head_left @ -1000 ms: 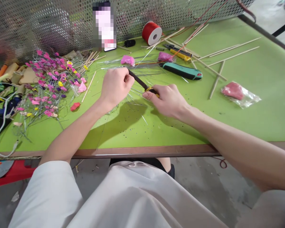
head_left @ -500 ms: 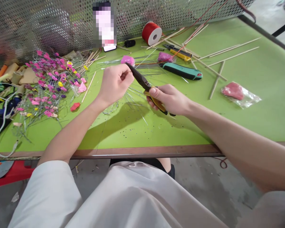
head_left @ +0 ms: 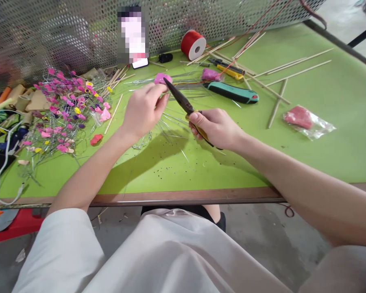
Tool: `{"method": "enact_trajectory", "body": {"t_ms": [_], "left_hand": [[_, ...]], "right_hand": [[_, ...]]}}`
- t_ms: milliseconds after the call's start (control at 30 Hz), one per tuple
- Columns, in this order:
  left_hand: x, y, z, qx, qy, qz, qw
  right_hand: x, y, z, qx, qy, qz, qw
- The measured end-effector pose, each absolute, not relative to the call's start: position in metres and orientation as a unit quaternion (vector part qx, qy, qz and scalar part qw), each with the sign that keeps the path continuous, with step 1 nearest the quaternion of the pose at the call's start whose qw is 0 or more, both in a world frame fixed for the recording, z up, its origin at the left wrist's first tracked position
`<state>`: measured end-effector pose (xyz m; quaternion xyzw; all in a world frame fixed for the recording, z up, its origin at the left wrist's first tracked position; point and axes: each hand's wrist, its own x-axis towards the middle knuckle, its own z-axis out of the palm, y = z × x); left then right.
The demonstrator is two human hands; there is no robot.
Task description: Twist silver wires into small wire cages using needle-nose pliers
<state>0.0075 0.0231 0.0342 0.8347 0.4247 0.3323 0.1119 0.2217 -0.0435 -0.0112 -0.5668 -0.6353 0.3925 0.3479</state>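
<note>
My right hand (head_left: 215,128) is wrapped round the yellow handles of dark long-nosed pliers (head_left: 179,97), whose jaws point up and left. My left hand (head_left: 146,106) is beside the plier tips, thumb and forefinger brought near each other; what they hold, if anything, is too small to make out. Just behind the left fingers lies a pink lump (head_left: 162,78). Thin silver wires (head_left: 175,126) spread over the green table (head_left: 232,175) beneath both hands, with small dark specks in front. A little coil of wire (head_left: 143,141) sits below my left wrist.
Pink, purple and yellow pieces on wires (head_left: 67,106) heap at the left. Behind are a phone (head_left: 134,36) and a red spool (head_left: 193,45). Rightward lie a teal-handled tool (head_left: 233,92), yellow-handled pliers (head_left: 230,71), wooden sticks (head_left: 277,103) and a bagged pink lump (head_left: 299,117).
My left hand has turned and shifted slightly down, its fingers less curled. The plier tips now stand a little apart from its fingertips.
</note>
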Motion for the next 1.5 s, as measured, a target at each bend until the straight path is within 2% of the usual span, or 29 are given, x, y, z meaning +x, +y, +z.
{"method": "enact_trajectory", "body": {"t_ms": [233, 367, 667, 767, 967, 1067, 1333, 1500], "left_hand": [[0.013, 0.015, 0.026, 0.838, 0.461, 0.292, 0.023], [0.013, 0.014, 0.029, 0.836, 0.457, 0.302, 0.034], [0.016, 0.015, 0.039, 0.831, 0.458, 0.311, 0.053], [0.014, 0.016, 0.042, 0.819, 0.445, 0.340, 0.124], [0.010, 0.022, 0.049, 0.710, 0.473, 0.286, 0.436], [0.009, 0.025, 0.052, 0.651, 0.470, 0.255, 0.539], [0.010, 0.015, 0.066, 0.612, 0.439, 0.254, 0.607], [0.012, 0.015, 0.055, 0.590, 0.427, 0.261, 0.634]], "right_hand": [[0.220, -0.048, -0.004, -0.597, -0.674, 0.301, 0.314], [0.219, -0.049, -0.001, -0.602, -0.688, 0.270, 0.303], [0.221, -0.046, 0.000, -0.602, -0.685, 0.284, 0.296], [0.224, -0.043, -0.002, -0.595, -0.694, 0.272, 0.300], [0.224, -0.042, -0.006, -0.596, -0.713, 0.199, 0.312], [0.223, -0.043, -0.006, -0.600, -0.717, 0.177, 0.307], [0.226, -0.043, -0.004, -0.573, -0.730, 0.169, 0.332], [0.228, -0.043, -0.006, -0.574, -0.731, 0.156, 0.335]]}}
